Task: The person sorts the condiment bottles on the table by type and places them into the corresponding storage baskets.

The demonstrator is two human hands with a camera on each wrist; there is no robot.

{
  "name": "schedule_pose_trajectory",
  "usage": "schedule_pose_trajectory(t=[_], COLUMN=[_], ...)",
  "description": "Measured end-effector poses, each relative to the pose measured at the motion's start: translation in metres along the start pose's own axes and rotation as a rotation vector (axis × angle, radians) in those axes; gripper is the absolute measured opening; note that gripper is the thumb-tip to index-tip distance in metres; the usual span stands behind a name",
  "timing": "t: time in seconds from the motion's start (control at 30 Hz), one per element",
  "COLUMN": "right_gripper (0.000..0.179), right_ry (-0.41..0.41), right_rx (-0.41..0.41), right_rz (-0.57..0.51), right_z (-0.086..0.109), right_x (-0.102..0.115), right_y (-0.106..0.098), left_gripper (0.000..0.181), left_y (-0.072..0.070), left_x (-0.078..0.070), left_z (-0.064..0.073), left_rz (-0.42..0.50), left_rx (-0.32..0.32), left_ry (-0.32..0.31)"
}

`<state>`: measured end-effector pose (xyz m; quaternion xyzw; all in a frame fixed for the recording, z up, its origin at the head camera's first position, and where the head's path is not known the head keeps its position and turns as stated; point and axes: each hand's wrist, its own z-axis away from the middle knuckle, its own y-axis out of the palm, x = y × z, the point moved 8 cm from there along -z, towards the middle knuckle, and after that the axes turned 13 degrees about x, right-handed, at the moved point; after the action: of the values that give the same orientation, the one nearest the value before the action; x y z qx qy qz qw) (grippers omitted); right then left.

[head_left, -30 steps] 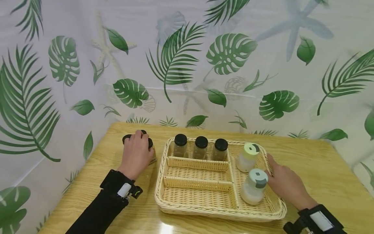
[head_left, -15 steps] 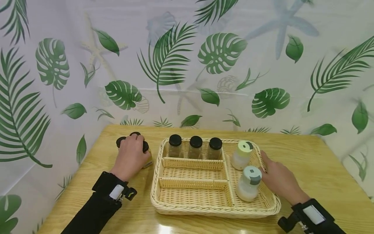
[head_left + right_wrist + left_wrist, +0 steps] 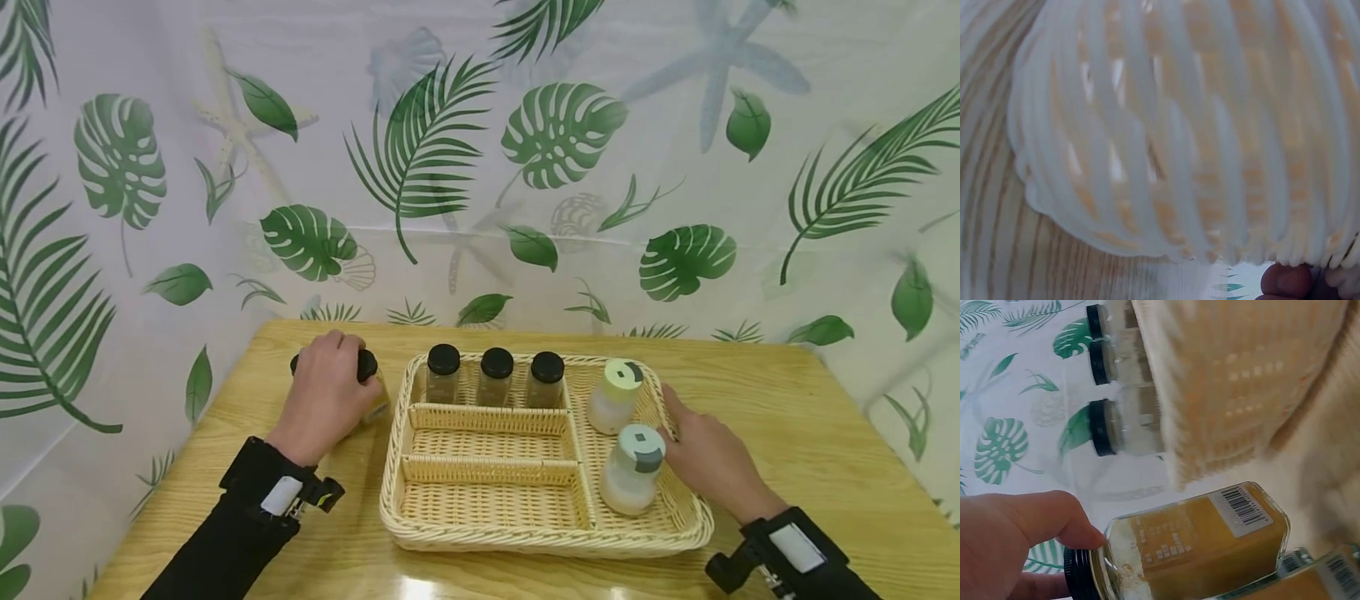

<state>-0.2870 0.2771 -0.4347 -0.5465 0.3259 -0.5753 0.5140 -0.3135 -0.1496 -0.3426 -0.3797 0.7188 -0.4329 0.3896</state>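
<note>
My left hand [image 3: 321,398] grips a square glass jar [image 3: 1204,544] at its black lid [image 3: 1080,575], thumb and finger round the lid and neck. Yellow-brown contents and a barcode label show through its side. Another such jar [image 3: 1325,578] lies close beside it in the left wrist view; in the head view a second black lid [image 3: 295,363] peeks out left of the hand. My right hand [image 3: 708,454] holds the right rim of a wicker basket [image 3: 540,543]; its fingertips [image 3: 1285,280] show at the rim in the right wrist view.
Three black-lidded jars [image 3: 497,379] stand in the basket's back compartment. The right compartment holds a yellow-lidded jar [image 3: 615,396] and a pale blue-lidded jar [image 3: 632,471] of white contents. A wooden table [image 3: 780,400] lies beneath, with a leaf-print cloth [image 3: 450,167] behind.
The head view has turned slightly right, so everything sits further left. The rear black lid by my left hand is now hidden behind it. My right hand keeps its hold on the basket.
</note>
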Motion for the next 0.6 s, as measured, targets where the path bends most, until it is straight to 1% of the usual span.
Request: schedule_pose_trajectory(t=[0.17,0.37,0.5,0.6], right_gripper=[0.066,0.066,0.066,0.066], right_ry=[-0.021,-0.023,-0.018,-0.014], right_rx=[-0.021,-0.025,-0.017,-0.020], right_rz=[-0.002,-0.011,-0.012,-0.011], right_z=[0.002,0.000,0.000,0.001], right_x=[0.002,0.002,0.000,0.000], right_y=[-0.003,-0.003,-0.001,0.000], left_gripper=[0.020,0.021,0.021,0.024], left_y=[-0.017,-0.035,-0.043,-0.046], left_x=[-0.012,-0.027,-0.037,-0.047], left_z=[-0.003,-0.003,-0.003,-0.003], left_rz=[0.011,0.006,0.005,0.012], left_rx=[-0.037,-0.059,-0.052,-0.031], left_ry=[0.014,0.033,0.046,0.053])
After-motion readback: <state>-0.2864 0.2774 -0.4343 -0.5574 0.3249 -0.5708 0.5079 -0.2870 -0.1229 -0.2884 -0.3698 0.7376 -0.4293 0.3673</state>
